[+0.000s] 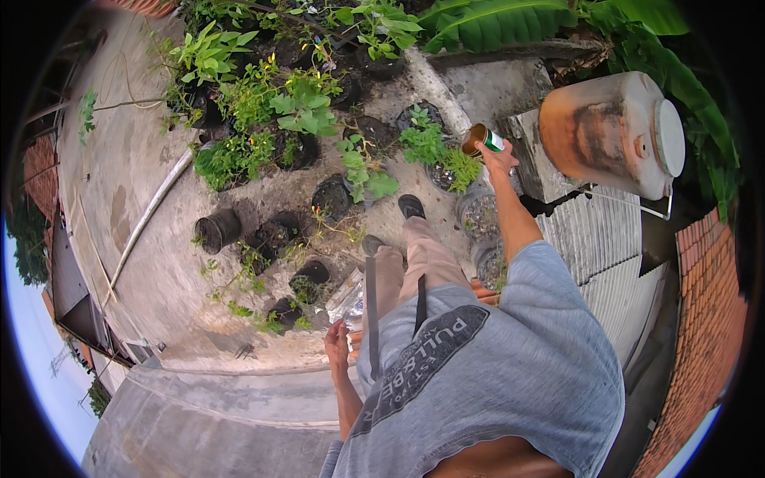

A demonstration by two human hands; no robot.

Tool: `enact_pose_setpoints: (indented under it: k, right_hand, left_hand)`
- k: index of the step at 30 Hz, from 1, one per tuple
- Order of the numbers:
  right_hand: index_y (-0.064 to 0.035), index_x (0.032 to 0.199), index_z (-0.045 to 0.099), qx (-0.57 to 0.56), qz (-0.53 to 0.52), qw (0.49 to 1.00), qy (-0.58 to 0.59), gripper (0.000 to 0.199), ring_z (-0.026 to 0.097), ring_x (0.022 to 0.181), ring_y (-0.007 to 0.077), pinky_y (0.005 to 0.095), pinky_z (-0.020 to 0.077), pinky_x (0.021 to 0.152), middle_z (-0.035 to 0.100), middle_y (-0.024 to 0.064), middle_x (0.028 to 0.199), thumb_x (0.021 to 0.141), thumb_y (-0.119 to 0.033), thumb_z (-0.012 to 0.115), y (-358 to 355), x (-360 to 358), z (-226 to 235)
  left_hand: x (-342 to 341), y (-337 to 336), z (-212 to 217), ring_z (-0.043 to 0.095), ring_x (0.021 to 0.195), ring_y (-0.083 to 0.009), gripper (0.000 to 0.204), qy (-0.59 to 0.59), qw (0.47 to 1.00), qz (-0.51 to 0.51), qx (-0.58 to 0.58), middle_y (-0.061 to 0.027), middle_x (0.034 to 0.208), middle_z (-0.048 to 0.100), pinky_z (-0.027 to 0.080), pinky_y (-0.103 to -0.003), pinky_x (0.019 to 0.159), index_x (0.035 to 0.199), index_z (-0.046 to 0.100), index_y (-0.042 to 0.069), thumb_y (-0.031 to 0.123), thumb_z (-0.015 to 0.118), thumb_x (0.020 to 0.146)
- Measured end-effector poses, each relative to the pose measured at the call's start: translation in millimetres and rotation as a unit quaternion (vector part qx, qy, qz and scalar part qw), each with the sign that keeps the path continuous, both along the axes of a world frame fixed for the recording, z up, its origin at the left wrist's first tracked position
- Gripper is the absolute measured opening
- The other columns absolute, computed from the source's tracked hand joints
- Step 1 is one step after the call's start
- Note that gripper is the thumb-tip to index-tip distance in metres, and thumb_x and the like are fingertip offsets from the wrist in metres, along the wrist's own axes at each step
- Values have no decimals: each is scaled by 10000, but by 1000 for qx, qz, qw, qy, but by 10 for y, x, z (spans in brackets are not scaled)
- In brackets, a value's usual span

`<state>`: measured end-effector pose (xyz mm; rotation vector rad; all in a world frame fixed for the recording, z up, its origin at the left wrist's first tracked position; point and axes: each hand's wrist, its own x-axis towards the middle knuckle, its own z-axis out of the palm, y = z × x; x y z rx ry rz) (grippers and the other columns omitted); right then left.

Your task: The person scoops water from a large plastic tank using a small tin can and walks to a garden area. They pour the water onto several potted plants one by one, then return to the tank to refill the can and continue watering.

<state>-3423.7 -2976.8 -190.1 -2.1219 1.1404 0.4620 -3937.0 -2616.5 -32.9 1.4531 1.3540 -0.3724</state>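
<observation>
Your right hand [500,159] is reached well forward, its fingers wrapped around a small cylindrical can [476,139] with a brownish-gold inside and a green-and-white outer side. You have it tipped over, mouth toward the left, near the leafy potted plants; how high it is above them is hard to judge. It looks like thin metal, so expect it to be light, stiff and likely to dent if squeezed hard. The smooth side could turn slippery when wet; the best hold is around the middle of the wall, clear of the rim, which may be sharp. Whether anything is left inside, you cannot tell from here.

Your left hand [337,342] hangs low beside your body with its fingers partly curled; they are too small in view to tell whether they pinch anything.

Closest to the can, a pot [441,178] carries low, bright green growth. Nearer you on that side, another pot [480,218] is filled with something coarse and speckled. Toward the left, a dark planter [217,231] leans, with no plant visible in it. To the right of your arm, a large rust-stained barrel [594,131] has its pale lid [669,137] on, so its contents are hidden.
</observation>
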Motion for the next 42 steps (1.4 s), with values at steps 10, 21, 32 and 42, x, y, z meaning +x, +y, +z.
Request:
enact_pose_setpoints:
  k: [10,21,32,42]
  right_hand:
    - [-227,1522,338,55,-13,998,-7,1060,480,1227,410,500,449,1028,265,272,1448,640,-410,897,156,103,33]
    - [-187,1482,385,30,253,964,-73,1027,367,1283,420,495,394,1062,305,249,1374,625,-498,859,1096,174,250]
    - [-218,1529,303,145,135,979,45,1063,415,1327,431,563,443,1046,230,254,1504,670,-493,866,1555,211,186]
    - [-233,1531,289,136,90,985,49,1081,404,1336,475,588,449,1020,51,285,1582,661,-436,897,1332,15,237]
  left_hand:
    - [-106,-43,-65,639,1008,-165,452,8,1000,0,-1,-50,1074,672,478,-317,850,1283,628,76,398,656,968]
    - [-149,-269,-118,656,936,-163,453,-45,995,92,0,-58,1062,675,487,-306,799,1243,651,38,378,690,946]
    - [-601,-497,-218,648,919,-156,407,-7,991,136,6,-55,1055,678,503,-293,788,1251,638,28,312,674,962]
    - [-667,-664,-223,616,916,-143,367,-31,984,174,4,-57,1015,668,497,-297,814,1218,640,13,301,648,990]
